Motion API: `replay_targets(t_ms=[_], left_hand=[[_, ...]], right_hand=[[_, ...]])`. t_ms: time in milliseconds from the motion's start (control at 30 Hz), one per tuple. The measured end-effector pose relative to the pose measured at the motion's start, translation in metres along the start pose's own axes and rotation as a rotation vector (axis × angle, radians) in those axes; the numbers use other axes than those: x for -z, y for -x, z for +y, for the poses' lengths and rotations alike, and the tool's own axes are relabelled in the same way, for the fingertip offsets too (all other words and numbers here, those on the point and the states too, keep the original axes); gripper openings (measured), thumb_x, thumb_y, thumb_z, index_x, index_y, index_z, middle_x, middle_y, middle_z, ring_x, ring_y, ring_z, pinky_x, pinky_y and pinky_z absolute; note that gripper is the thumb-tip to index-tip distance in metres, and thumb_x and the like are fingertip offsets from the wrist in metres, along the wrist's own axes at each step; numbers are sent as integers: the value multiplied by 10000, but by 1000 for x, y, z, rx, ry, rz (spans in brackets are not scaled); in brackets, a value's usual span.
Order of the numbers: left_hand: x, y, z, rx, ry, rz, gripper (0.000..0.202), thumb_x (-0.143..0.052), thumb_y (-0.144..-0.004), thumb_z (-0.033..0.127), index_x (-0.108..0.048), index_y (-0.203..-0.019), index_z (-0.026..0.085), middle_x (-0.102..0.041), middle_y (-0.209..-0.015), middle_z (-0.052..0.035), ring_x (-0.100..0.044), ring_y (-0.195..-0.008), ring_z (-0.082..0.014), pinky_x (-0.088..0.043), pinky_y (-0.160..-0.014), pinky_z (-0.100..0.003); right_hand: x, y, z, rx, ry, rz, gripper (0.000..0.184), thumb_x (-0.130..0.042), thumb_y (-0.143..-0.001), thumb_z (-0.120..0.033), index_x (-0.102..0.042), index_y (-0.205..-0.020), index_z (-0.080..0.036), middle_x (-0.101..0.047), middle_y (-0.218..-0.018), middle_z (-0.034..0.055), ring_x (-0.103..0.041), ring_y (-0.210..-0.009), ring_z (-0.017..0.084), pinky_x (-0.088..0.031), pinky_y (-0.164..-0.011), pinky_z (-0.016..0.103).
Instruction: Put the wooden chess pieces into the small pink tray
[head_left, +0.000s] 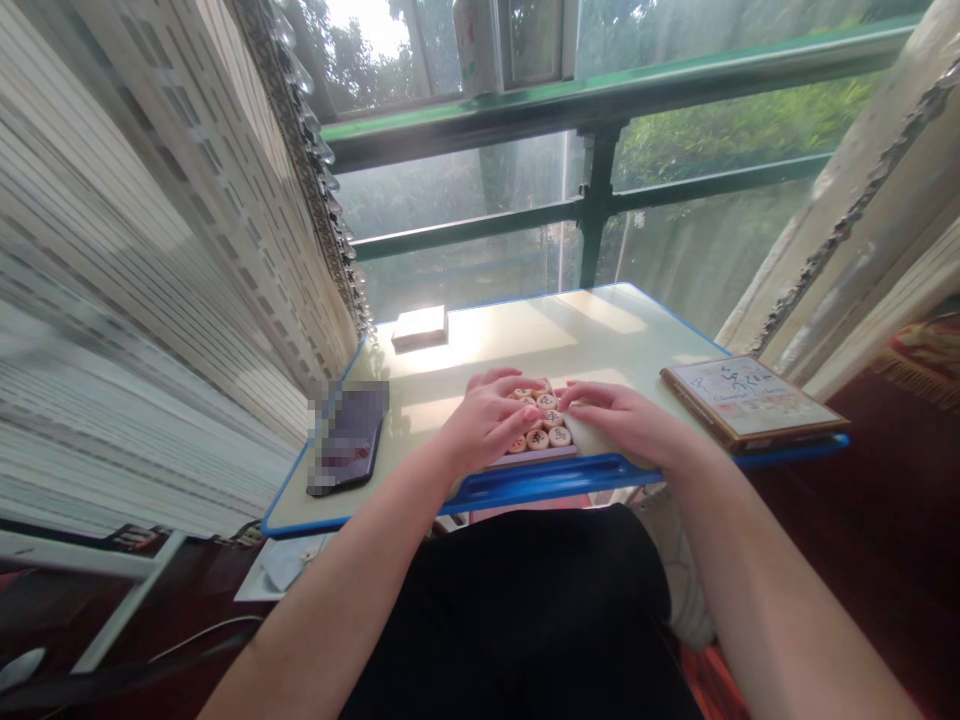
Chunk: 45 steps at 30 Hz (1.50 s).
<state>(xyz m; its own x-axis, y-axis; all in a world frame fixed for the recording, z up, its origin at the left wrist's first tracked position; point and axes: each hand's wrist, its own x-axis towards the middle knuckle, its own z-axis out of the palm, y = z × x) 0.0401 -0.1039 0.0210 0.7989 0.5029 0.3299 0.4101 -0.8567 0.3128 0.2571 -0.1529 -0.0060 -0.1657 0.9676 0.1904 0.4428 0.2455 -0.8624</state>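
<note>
A shallow tray [566, 452] at the front edge of the small table holds several round Chinese chess pieces [537, 438] with red or dark characters. My left hand [489, 415] lies over the tray's left side, its fingers stretched out and its thumb above the pieces. It covers part of the tray and some pieces. On the other side, my right hand [622, 418] is at the tray's right edge with its fingers extended toward the pieces. Whether its fingertips touch a piece or only the tray's edge, I cannot tell. Neither hand visibly grasps anything.
A dark phone [349, 440] lies on the left of the blue-edged table [480, 345]. A small white box [420, 326] is at the far left. To the right, a flat Chinese chess box [754, 400] overlaps the table's edge. Curtains [187, 220] hang beside the window.
</note>
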Motion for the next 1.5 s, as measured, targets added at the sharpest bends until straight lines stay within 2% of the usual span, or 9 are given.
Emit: replay_targets(t_ms=[367, 567, 933, 1100, 1300, 1500], left_hand=[[-1, -1, -2, -36, -18, -12, 486, -314, -909, 505, -734, -947, 262, -577, -1257, -33, -409, -1216, -267, -273, -1039, -435], [-1, -2, 0, -16, -7, 12, 469, -319, -906, 505, -694, -1046, 261, -567, -1259, -45, -427, -1204, -248, -270, -1056, -415], [-2, -3, 0, -14, -14, -35, 471, -312, -906, 516, -700, -1025, 278, -555, -1278, -37, -407, -1215, -254, -249, -1055, -426], [-1, -2, 1, -9, 7, -20, 474, -303, -911, 508, -683, -1070, 275, -558, -1265, -41, -409, -1214, -251, -252, -1059, -421], [0, 1, 1, -41, 69, 1, 489, -294, -914, 505, -709, -1023, 270, -560, -1262, -47, -419, -1206, -248, -281, -1057, -402], [-1, 3, 3, -51, 78, -41, 512, -281, -915, 510, -738, -943, 280, -563, -1261, -35, -397, -1223, -253, -268, -1071, -401]], right_hand=[[-3, 1, -1, 66, 3, 21, 215, -537, -793, -344, -699, -843, -211, -666, -1097, 52, -553, -1087, 236, -357, -1009, 377], [-2, 2, 0, 59, -4, 20, 231, -554, -798, -377, -705, -865, -216, -666, -1101, 54, -561, -1076, 236, -371, -1001, 375], [-2, 3, -2, 62, -15, 32, 198, -575, -778, -340, -716, -834, -213, -664, -1098, 56, -563, -1073, 231, -384, -985, 355], [-1, 4, -2, 79, 4, 25, 214, -567, -786, -347, -719, -856, -214, -655, -1109, 62, -567, -1064, 234, -388, -982, 367], [1, 8, -4, 79, 18, -15, 145, -576, -769, -286, -711, -771, -235, -592, -1232, 32, -477, -1202, 244, -298, -1056, 381], [1, 7, -5, 104, -17, -12, 137, -589, -744, -245, -722, -710, -240, -544, -1282, 24, -473, -1200, 248, -280, -1068, 394]])
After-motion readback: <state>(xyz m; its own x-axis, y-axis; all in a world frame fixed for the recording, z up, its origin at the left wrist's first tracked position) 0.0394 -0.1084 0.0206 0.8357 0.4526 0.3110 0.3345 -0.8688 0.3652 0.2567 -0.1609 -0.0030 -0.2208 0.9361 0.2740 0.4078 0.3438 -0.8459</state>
